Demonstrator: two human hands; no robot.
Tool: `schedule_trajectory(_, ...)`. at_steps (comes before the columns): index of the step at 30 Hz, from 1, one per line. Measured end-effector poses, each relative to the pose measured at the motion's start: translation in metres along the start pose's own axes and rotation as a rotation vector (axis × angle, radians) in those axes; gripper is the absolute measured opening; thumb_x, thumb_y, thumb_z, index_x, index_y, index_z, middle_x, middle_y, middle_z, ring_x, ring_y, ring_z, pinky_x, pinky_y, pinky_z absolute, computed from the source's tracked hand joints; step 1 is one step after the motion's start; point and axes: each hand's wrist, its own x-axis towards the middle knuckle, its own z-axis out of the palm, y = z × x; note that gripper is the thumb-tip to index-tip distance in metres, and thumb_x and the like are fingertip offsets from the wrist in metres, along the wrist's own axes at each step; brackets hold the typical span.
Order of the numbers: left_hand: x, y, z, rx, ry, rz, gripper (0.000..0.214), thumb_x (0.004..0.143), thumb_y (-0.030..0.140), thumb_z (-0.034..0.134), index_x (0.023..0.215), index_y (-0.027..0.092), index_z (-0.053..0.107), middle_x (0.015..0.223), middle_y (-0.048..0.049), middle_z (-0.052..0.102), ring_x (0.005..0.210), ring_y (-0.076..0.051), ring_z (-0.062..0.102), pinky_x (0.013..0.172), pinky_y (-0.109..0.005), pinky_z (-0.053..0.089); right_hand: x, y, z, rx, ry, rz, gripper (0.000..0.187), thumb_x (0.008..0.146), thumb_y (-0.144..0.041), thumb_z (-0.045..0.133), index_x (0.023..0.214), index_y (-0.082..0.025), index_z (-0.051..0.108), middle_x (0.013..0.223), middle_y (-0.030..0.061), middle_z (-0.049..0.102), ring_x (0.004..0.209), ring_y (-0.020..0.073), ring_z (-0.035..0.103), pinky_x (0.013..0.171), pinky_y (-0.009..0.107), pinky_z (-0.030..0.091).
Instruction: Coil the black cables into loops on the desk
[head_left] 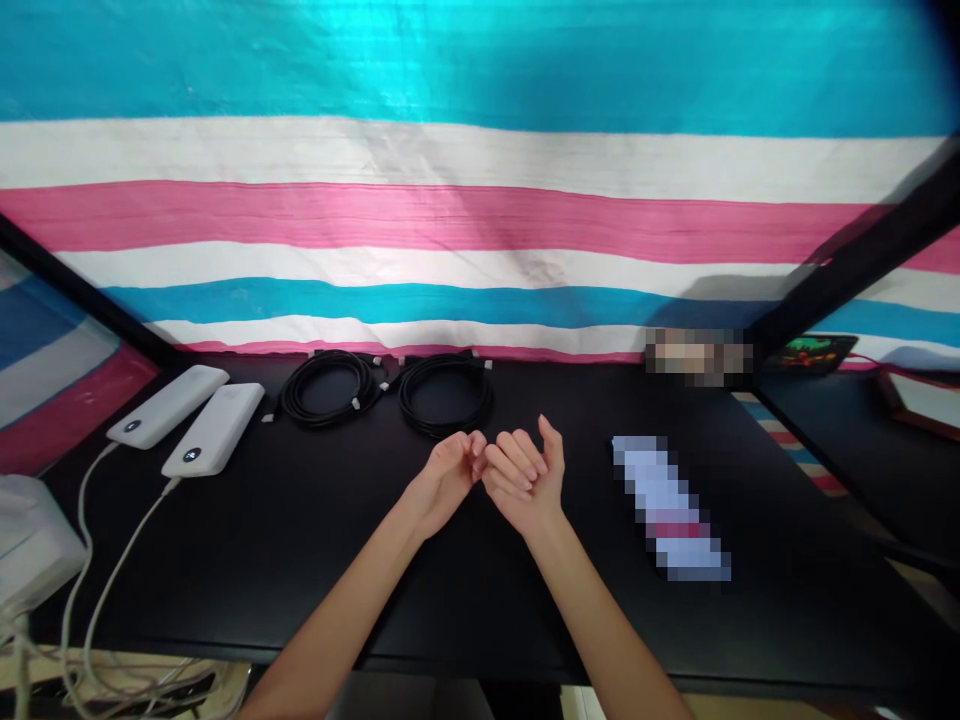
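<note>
While touched together over the black table (pixel 300 560), the left hand (pixel 446 472) and right hand (pixel 525 480) are held half-curled, with nothing gripped

Striped cloth (pixel 480 200) as back wall: level bands of turquoise, white, pink; faint creases. Black bar (pixel 82 300) slants at left; duller striped panel (pixel 45 380) beyond it. Second black bar (pixel 862 260) slants at right, shadow beside it on cloth. Light brightest on upper cloth, centre-left; top right corner dark. Black desk (pixel 300 560) in front, matte top, back edge against cloth. Another black top (pixel 847 440) at right, narrow gap between, stripes showing in gap. Pale floor (pixel 750 705) under desk's front edge.
</note>
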Motion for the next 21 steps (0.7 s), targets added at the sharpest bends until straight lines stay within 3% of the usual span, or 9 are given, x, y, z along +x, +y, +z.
schedule_trajectory(8,0.004,0.0,0.001,0.05,0.071,-0.029,0.025,0.076,0.038,0.068,0.066,0.016,0.06,0.069,0.0024,0.042,0.061,-0.009,0.037,0.062,-0.023,0.034,0.002,-0.003,-0.003,-0.044,0.023,0.013,0.044,0.082,-0.031,0.058,0.045,-0.017,0.041,0.045,-0.0077,0.034,0.033,0.0026,0.02,0.028,0.01,0.024)
schedule_trajectory(14,0.008,0.001,-0.006,-0.034,0.072,0.023,0.022,0.068,0.033,0.075,0.066,0.017,0.061,0.075,0.0016,0.05,0.063,-0.009,0.042,0.063,-0.023,0.037,0.003,-0.006,-0.006,-0.147,0.086,-0.008,0.017,0.076,-0.03,0.068,0.067,-0.018,0.06,0.057,-0.0086,0.047,0.034,0.0005,0.022,0.029,0.009,0.027)
schedule_trajectory(21,0.012,0.037,-0.025,-0.187,0.159,0.219,0.021,0.064,0.032,0.079,0.068,0.019,0.063,0.075,0.002,0.054,0.062,-0.009,0.045,0.057,-0.021,0.039,0.003,-0.009,-0.006,-0.178,0.168,-0.022,0.007,0.076,-0.025,0.067,0.079,-0.02,0.064,0.068,-0.0077,0.055,0.037,0.0001,0.027,0.031,0.01,0.031)
